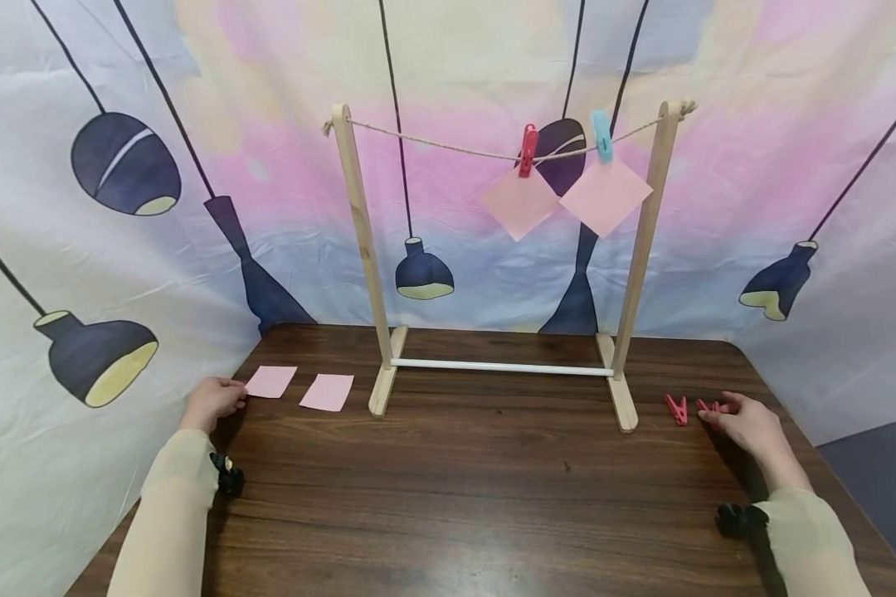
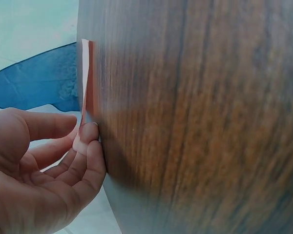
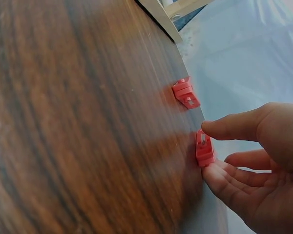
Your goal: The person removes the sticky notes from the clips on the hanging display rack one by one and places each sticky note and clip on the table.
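Note:
At the left of the table, my left hand (image 1: 215, 403) pinches the near left corner of a pink paper square (image 1: 271, 381). In the left wrist view that sheet (image 2: 86, 73) is seen edge-on, its lower end between thumb and fingers. A second pink square (image 1: 327, 392) lies flat just to its right. Over on the right side, my right hand (image 1: 750, 427) has thumb and fingertips on the two sides of a red clothespin (image 3: 205, 148), close over the tabletop. Another red clothespin (image 1: 676, 410) lies beside it, to the left.
A wooden stand (image 1: 364, 240) with a white crossbar (image 1: 500, 367) stands at the back of the table (image 1: 448, 497). On its string (image 1: 433, 144) hang two pink squares, one by a red clothespin (image 1: 528, 151), one by a blue clothespin (image 1: 602, 137). A printed cloth (image 1: 284, 274) hangs behind.

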Demonstrator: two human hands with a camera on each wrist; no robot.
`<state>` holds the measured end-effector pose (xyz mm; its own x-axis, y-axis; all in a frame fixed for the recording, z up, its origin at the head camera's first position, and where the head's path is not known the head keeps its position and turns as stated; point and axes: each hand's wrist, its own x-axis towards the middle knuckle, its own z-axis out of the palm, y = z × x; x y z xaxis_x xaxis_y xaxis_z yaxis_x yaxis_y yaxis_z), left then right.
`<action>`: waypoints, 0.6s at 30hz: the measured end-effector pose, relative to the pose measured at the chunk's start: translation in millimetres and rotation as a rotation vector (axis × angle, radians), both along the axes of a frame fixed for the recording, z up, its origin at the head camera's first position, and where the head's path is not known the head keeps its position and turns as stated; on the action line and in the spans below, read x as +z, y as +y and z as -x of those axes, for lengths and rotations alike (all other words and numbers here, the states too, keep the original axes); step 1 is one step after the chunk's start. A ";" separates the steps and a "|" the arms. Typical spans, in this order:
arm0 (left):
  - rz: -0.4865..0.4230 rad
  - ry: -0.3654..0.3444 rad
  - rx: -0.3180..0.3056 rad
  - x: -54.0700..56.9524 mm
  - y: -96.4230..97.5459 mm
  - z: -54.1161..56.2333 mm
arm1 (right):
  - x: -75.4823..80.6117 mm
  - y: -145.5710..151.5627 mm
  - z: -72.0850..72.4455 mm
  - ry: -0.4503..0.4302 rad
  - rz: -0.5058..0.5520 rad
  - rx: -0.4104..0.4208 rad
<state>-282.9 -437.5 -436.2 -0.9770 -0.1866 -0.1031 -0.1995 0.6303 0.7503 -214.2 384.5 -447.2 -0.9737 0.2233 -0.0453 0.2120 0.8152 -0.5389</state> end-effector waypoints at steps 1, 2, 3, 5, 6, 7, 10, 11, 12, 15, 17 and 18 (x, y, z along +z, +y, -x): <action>0.002 -0.003 0.003 0.4 0.5 -0.4 | -0.1 0.3 0.0 -0.001 0.002 0.000; 0.003 -0.005 0.006 0.7 0.9 -0.7 | -0.2 0.5 0.0 -0.002 0.001 0.000; 0.006 -0.008 0.011 0.8 1.4 -1.0 | -0.2 0.7 0.1 -0.004 0.002 -0.001; 0.010 -0.012 0.016 1.6 2.3 -1.6 | 0.4 0.8 0.1 -0.004 0.002 -0.001; 0.012 -0.012 0.019 1.9 2.6 -1.8 | 0.6 0.8 0.1 -0.005 0.001 0.000; 0.014 -0.012 0.020 2.0 2.5 -1.7 | 0.9 0.8 0.1 -0.005 0.002 0.000; 0.015 -0.008 0.026 2.9 2.9 -2.7 | 1.1 0.7 0.4 -0.007 -0.001 -0.002; 0.015 -0.005 0.028 3.2 3.0 -3.2 | 1.2 0.7 0.5 -0.009 -0.001 -0.004; 0.019 -0.003 0.028 3.3 2.7 -3.7 | 1.2 0.6 0.6 -0.009 -0.003 -0.005; 0.036 0.011 0.030 3.5 1.7 -5.7 | 1.3 0.6 0.6 -0.008 -0.011 -0.003; 0.046 0.020 0.029 3.7 0.7 -7.2 | 1.7 0.9 0.4 -0.008 -0.015 -0.001; 0.052 0.023 0.027 3.6 -0.1 -7.6 | 2.0 1.1 0.3 -0.009 -0.013 0.001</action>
